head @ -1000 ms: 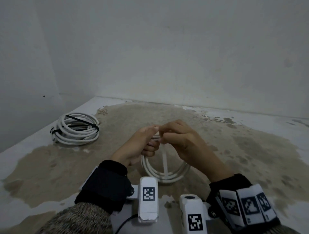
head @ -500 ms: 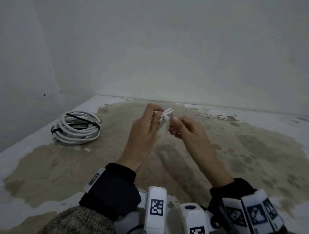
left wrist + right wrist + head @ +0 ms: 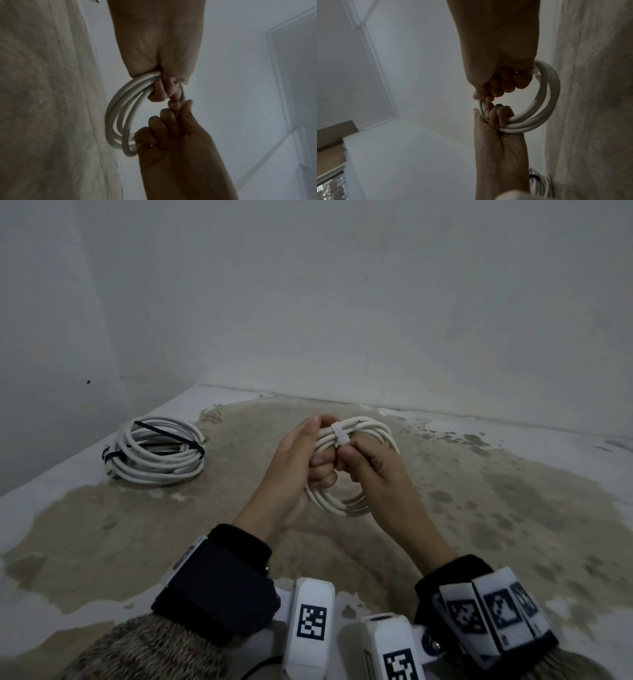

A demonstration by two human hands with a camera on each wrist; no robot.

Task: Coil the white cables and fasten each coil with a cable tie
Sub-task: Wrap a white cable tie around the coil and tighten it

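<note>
I hold a small coil of white cable (image 3: 342, 503) in the air over the stained floor with both hands. My left hand (image 3: 310, 465) grips its left side, fingers curled through the loop. My right hand (image 3: 361, 462) grips it just to the right, with the thumb under a white cable tie (image 3: 339, 434) that wraps the strands at the top. The left wrist view shows the coil (image 3: 118, 117) between my left hand (image 3: 162, 92) and my right hand (image 3: 169, 124). From the right wrist, the coil (image 3: 546, 97) runs from my right hand (image 3: 498, 86) to my left hand (image 3: 496, 119).
A larger white cable coil (image 3: 154, 455) bound with black ties lies on the floor at the far left, near the wall corner, and shows as the coil (image 3: 539, 188) low in the right wrist view. The bare stained floor (image 3: 479, 508) spreads to the right. Walls close in behind and to the left.
The hands lifted the coil from low near the floor and turned it. The tie's long tail that hung across the loop is gone from view; the tie now sits snug round the strands.
</note>
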